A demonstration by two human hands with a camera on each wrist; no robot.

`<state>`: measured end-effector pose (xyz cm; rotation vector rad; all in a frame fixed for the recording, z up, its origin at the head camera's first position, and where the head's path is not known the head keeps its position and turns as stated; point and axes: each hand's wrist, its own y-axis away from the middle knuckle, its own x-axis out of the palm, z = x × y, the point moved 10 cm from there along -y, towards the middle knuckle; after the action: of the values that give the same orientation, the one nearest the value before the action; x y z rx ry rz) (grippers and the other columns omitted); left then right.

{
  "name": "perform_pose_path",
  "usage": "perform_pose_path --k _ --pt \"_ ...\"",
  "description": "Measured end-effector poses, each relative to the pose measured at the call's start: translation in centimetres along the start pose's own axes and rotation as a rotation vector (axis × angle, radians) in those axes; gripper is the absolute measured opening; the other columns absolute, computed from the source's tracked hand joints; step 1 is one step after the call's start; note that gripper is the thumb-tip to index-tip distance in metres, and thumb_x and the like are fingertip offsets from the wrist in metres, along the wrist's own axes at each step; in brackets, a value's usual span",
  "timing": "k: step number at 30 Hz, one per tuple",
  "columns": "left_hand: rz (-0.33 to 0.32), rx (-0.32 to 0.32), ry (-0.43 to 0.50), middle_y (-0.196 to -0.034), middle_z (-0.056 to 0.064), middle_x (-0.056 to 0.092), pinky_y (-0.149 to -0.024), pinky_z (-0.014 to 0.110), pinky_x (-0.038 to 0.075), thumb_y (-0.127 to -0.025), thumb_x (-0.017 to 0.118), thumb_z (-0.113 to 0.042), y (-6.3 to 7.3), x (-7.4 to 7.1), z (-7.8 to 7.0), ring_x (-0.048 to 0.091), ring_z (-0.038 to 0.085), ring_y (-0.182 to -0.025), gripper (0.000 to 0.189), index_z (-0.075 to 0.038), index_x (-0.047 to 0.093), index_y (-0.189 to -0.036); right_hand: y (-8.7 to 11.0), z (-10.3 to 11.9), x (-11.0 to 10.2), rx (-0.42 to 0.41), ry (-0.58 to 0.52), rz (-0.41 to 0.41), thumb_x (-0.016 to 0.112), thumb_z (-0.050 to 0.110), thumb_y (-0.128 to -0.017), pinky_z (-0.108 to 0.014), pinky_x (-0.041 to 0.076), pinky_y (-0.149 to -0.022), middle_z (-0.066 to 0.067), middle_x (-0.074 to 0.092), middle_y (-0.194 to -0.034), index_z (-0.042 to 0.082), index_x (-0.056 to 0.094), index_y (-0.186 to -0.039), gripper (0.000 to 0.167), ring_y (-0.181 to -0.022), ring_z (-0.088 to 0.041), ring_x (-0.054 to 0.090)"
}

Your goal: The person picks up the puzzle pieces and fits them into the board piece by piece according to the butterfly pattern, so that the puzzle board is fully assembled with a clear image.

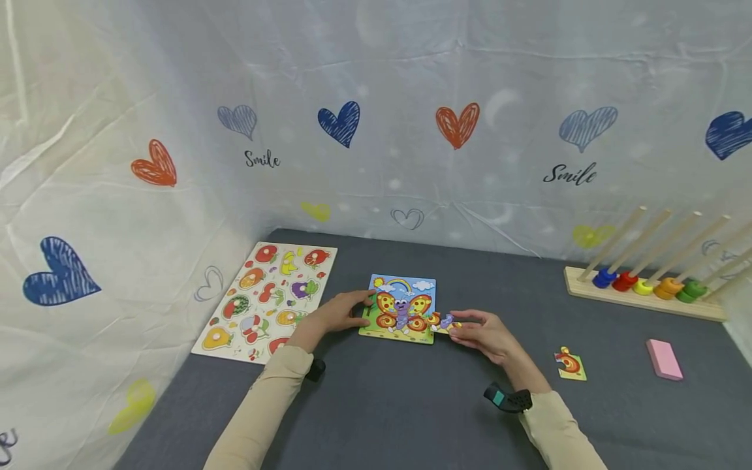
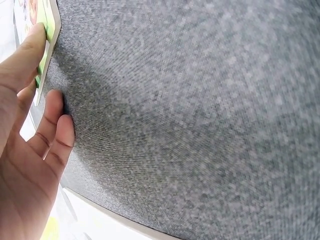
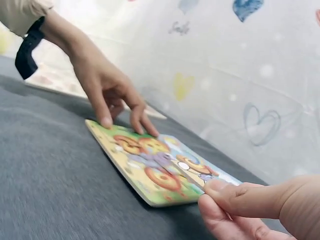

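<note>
A butterfly jigsaw board (image 1: 402,309) lies on the dark grey tabletop, with its butterfly picture showing. My left hand (image 1: 340,311) rests at its left edge, thumb and fingertips spread on the border. Seen from the left wrist, one digit of the left hand (image 2: 30,145) lies on the board's green edge (image 2: 50,42) while two other fingers hang beside it. Between thumb and fingers, my right hand (image 1: 484,334) pinches a jigsaw piece (image 1: 444,322) at the board's lower right side. In the right wrist view this piece (image 3: 192,175) is tilted and overlaps the board.
Right of my right hand lies another jigsaw piece (image 1: 570,365) with an orange swirl. Beyond it is a pink block (image 1: 664,360). A wooden peg stand (image 1: 646,294) with coloured rings stands at the back right. A fruit puzzle board (image 1: 267,300) lies left, beside the left forearm.
</note>
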<state>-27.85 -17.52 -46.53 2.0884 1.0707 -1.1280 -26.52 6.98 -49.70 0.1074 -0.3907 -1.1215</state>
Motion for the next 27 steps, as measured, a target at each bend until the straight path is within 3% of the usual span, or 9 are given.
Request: perform_pose_path --k 15,21,27 --pt "-0.002 0.010 0.007 -0.125 0.011 0.061 -0.070 0.027 0.042 -0.091 0.068 -0.020 0.0 0.0 0.0 0.047 0.008 -0.063 0.066 0.000 0.037 -0.146 -2.8 0.0 4.8 -0.073 0.174 -0.073 0.063 -0.009 -0.087 -0.031 0.055 -0.073 -0.024 0.069 -0.095 -0.017 0.050 -0.128 0.043 -0.080 -0.017 0.070" --pt "-0.003 0.014 -0.004 -0.126 0.012 0.061 -0.071 0.028 0.042 -0.091 0.067 -0.020 0.0 0.0 0.4 0.047 0.008 -0.063 0.065 0.001 0.037 -0.145 -3.6 0.3 6.6 -0.104 0.228 -0.074 0.065 -0.010 -0.085 -0.034 0.055 -0.071 -0.027 0.068 -0.093 -0.016 0.054 -0.124 0.041 -0.079 -0.025 0.071" --pt "-0.011 0.041 0.020 -0.125 0.012 0.061 -0.073 0.031 0.043 -0.092 0.066 -0.021 0.0 -0.1 0.0 0.048 0.008 -0.064 0.064 0.002 0.038 -0.145 -4.1 0.0 7.0 -0.107 0.396 -0.207 0.076 -0.005 -0.078 -0.031 0.056 -0.063 -0.015 0.070 -0.083 -0.007 0.067 -0.113 0.036 -0.071 -0.020 0.070"
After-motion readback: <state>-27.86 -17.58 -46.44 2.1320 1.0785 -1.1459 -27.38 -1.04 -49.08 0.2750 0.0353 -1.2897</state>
